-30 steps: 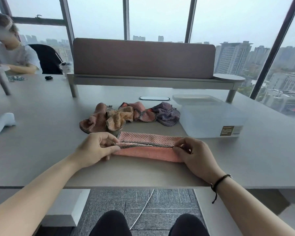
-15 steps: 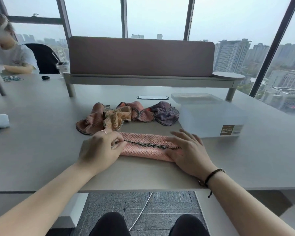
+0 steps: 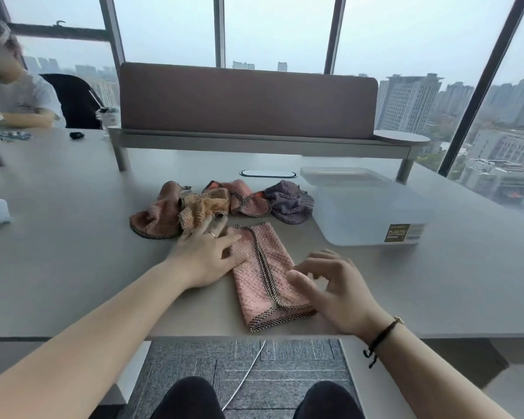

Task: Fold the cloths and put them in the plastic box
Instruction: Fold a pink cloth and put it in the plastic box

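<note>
A pink waffle-textured cloth, folded into a long narrow strip with dark checked piping running down its middle and along its ends, is lying lengthwise on the smooth grey table, one end pointing toward the person. The left hand is lying flat with straight, spread fingers, a ring on one, its thumb and palm edge pressing on the strip's far left part; it is gripping nothing. The right hand is hovering at the strip's near right edge, fingers loosely curled and spread; motion blur is making it hard to say whether the thumb is touching the fabric, but nothing is being held. Just beyond the left fingertips, crumpled terry cloths are lying in a row: a pink cloth, an orange cloth, a salmon cloth and a purple cloth. Beyond the right fingers, a translucent rectangular plastic box with rounded corners and a label is sitting beside its lid.
</note>
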The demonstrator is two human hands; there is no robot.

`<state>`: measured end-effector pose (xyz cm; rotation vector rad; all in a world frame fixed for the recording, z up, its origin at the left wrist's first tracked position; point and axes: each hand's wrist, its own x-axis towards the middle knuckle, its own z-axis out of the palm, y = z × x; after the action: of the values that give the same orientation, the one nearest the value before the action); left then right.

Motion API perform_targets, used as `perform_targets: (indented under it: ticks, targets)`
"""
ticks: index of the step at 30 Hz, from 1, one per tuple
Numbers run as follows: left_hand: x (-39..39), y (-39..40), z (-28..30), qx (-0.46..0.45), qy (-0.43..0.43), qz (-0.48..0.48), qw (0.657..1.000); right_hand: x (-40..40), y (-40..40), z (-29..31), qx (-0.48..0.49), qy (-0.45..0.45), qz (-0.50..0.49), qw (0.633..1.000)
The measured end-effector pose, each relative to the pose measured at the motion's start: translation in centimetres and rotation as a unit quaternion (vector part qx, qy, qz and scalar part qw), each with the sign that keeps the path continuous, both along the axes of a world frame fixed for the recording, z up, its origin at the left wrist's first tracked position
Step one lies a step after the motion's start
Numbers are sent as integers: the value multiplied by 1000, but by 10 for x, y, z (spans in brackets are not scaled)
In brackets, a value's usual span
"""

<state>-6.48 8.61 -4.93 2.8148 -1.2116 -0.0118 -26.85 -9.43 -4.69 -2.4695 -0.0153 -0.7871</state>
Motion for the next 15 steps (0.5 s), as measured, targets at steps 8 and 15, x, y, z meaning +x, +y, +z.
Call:
perform_targets:
  ticks: [8, 15]
  targets:
    - [-1, -12, -2, -228, 18, -132, 965, 9, 4, -6, -184, 204, 37, 961]
    - [-10, -15, -5, 10, 69, -100, 993, 8, -3, -4, -88, 194, 56, 975]
